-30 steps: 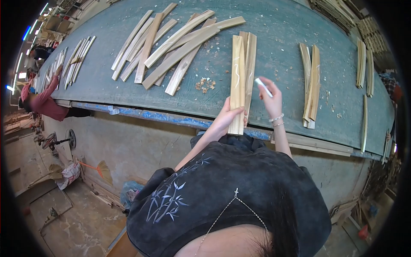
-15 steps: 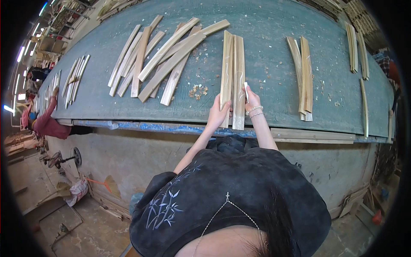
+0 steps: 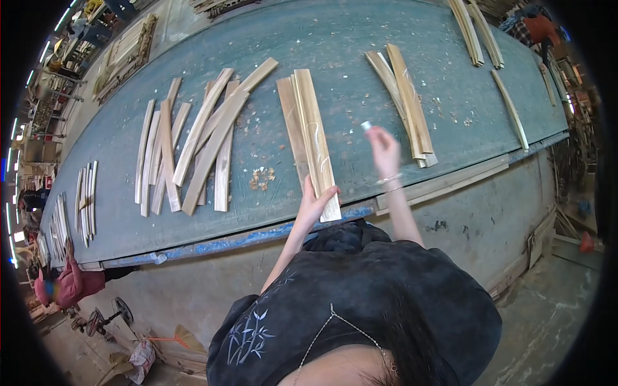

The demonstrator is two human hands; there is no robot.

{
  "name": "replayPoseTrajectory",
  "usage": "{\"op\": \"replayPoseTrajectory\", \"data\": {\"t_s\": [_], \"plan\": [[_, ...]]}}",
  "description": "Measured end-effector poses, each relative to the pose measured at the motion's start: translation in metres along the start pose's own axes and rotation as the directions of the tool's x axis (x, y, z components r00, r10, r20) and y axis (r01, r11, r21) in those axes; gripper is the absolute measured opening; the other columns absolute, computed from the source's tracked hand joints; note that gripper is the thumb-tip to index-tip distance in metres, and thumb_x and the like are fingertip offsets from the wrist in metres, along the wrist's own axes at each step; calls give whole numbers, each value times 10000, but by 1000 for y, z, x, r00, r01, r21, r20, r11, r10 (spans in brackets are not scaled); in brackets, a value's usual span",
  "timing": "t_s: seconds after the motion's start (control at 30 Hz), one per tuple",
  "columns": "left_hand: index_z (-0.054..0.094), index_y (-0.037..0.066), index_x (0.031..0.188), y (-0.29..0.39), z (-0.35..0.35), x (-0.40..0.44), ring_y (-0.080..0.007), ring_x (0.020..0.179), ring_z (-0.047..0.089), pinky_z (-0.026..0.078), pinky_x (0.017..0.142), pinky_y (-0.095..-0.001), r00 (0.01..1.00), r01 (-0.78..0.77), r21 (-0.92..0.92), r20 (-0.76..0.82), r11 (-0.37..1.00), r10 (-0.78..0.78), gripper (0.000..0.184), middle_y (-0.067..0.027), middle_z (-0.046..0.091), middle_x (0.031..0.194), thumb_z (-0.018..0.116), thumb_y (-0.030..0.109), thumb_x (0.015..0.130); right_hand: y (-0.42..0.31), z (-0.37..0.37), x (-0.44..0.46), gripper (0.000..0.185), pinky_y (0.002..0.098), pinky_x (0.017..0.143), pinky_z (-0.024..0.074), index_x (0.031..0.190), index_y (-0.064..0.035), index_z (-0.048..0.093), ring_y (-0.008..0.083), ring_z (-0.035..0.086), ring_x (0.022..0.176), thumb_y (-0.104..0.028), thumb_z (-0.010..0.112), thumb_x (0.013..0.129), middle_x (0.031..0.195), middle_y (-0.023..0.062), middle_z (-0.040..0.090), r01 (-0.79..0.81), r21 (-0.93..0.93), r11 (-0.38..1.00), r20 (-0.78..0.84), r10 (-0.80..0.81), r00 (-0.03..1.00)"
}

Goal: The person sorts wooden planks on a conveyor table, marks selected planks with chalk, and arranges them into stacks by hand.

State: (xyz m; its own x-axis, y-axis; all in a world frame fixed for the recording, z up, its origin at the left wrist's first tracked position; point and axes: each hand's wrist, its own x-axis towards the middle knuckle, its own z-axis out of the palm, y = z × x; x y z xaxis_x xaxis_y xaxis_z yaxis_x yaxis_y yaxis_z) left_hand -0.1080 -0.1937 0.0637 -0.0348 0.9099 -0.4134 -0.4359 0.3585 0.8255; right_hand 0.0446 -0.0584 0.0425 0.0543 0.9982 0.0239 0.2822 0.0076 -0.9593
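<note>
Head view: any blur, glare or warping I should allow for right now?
Head view: the right hand and its white stick look slightly smeared, while the strips in the left hand read more clearly; head view: lamps at the left edge are blown out; head view: wide-lens warping bows the table, with black corners.
</note>
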Motion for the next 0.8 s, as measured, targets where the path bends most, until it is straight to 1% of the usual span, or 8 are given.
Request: {"op": "replayPoseTrajectory", "data": {"t_s": [0.1,0.13,0.2,0.37,0.57,0.63,0.7,0.8], "plan": [[195,33,1175,3,27,7,-172,627,574,475,544,-272,998,-25,-11,56,1000,25,519,-117,553,809,537,108,791,5,-66,58,281,368,845,372,779,-109,650,315,491,970,-374,643,685,1063,218,500,88,-587,805,-158,-221,962],[192,33,1176,1,36,16,-170,630,573,469,539,-265,995,-49,10,82,999,48,520,-114,553,804,535,112,793,17,-78,79,281,368,845,372,779,-109,650,315,491,970,-374,643,685,1063,218,500,85,-583,808,-160,-217,963],[199,31,1172,2,60,34,-169,632,573,470,545,-265,994,-53,20,94,998,51,514,-113,552,802,537,115,793,51,-95,119,330,378,893,341,780,-145,662,328,438,1046,-440,659,631,1131,238,450,-115,-663,739,-109,57,992],[204,8,1153,-12,131,93,-188,611,581,480,528,-279,994,-77,-53,79,996,81,503,-126,557,780,540,67,784,75,-93,148,337,410,918,309,790,-230,664,408,371,1062,-494,665,581,1256,183,302,-116,-695,710,125,277,953],[236,12,1135,-25,178,120,-176,653,576,479,573,-272,992,-95,-51,75,994,98,451,-125,559,816,524,118,804,70,-107,142,283,418,859,351,789,-213,669,402,420,987,-441,657,621,1229,154,305,38,-749,661,189,159,969],[233,13,1137,-26,184,126,-176,662,578,483,570,-271,994,-84,-38,70,996,86,447,-127,561,820,517,123,809,73,-116,150,292,409,855,359,793,-205,672,386,446,959,-442,657,622,1230,159,301,29,-683,730,229,177,957],[238,15,1133,-30,189,134,-175,670,581,487,568,-270,994,-93,-29,57,995,94,437,-129,562,825,513,128,813,98,-128,166,309,383,832,385,801,-192,673,337,475,945,-444,658,623,1132,157,411,53,-652,757,268,165,949],[217,14,1154,-47,195,150,-174,688,583,487,580,-275,992,-107,-56,66,993,111,468,-133,564,853,514,129,811,118,-143,179,298,238,701,435,810,-82,664,120,562,762,-355,648,691,768,78,623,-84,-285,955,526,229,819]]}}
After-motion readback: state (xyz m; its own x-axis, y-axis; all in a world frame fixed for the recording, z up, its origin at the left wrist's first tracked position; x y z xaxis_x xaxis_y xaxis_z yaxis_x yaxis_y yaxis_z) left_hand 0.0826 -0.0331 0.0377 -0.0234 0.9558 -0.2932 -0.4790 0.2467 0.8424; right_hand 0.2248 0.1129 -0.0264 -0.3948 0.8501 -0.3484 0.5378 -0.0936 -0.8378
